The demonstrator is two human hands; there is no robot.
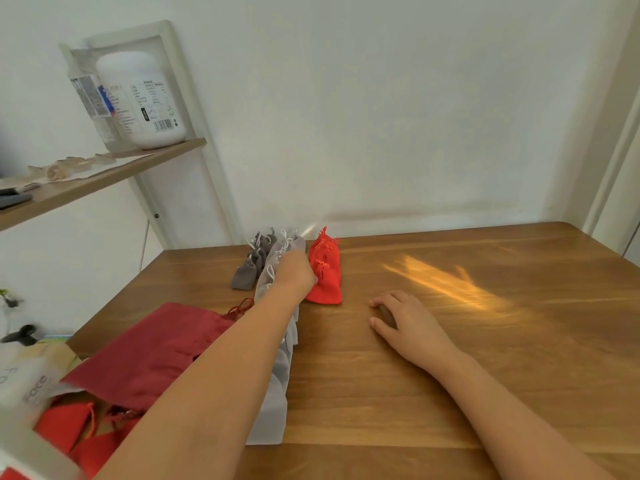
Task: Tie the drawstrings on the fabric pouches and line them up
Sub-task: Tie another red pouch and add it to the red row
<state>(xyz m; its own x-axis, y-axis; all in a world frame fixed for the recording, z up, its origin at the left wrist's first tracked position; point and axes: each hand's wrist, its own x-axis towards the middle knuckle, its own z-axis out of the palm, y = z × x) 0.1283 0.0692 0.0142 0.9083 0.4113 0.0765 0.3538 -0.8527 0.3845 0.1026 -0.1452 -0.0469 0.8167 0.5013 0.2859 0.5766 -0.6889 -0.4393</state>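
Pouches (pixel 325 287) are lying in three rows at about eleven o'clock on the table (pixel 450 375), aren't they? Where are we reaching?

— We are stretching our left hand (pixel 296 277) to the far end of the light grey row (pixel 273 410), the long one running from the near edge toward the wall (pixel 415 116). The red row (pixel 323 258) is sitting at its three o'clock, touching or just beside it, and the short dark grey row (pixel 249 268) at its nine o'clock.

— Are the fingers gripping a cord?

— We cannot tell. The back of the hand is facing us and hiding the fingers; it is resting on the grey fabric near the white knots. We are judging that it is nudging or setting a pouch so the row stays straight.

— And the other hand?

— Our right hand (pixel 401 323) is lying palm down at one o'clock, fingers loose and released, holding nothing. We think it is steadying us during the long reach.

— What is waiting?

— A big dark red bag (pixel 156 351) is lying at nine o'clock, with loose red pouches (pixel 65 424) piled at seven o'clock. We are guessing those are not yet lined up; whether their cords are tied, we cannot say.
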